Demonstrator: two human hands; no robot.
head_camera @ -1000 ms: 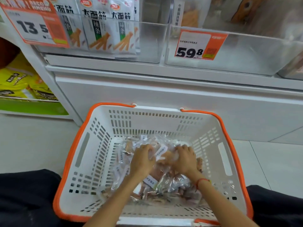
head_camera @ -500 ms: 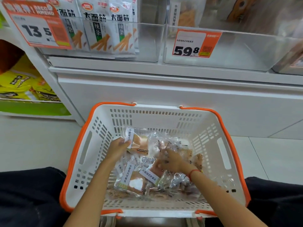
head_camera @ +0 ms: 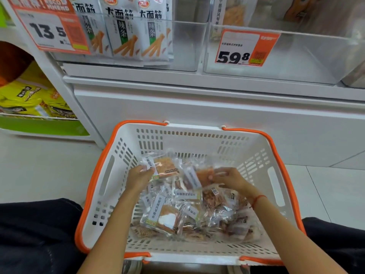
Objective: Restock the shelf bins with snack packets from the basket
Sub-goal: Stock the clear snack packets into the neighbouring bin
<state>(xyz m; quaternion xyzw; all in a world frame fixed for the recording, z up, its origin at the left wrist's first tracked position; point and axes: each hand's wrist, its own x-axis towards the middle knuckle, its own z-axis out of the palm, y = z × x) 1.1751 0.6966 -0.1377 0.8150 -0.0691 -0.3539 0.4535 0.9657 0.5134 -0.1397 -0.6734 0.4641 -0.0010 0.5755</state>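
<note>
hands gripping packets over basket

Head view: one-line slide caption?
Each hand, left and right, lifts a clear snack packet from the white orange-rimmed basket.

Glossy clear-film packets fill a matt perforated plastic basket.

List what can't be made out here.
- Head view: right hand and its packet are motion-blurred, so the grip is unclear.
- Packets hide the basket floor.
- The 59.8 bin contents are cut off by the top edge.
- Small label print is unreadable.
</note>
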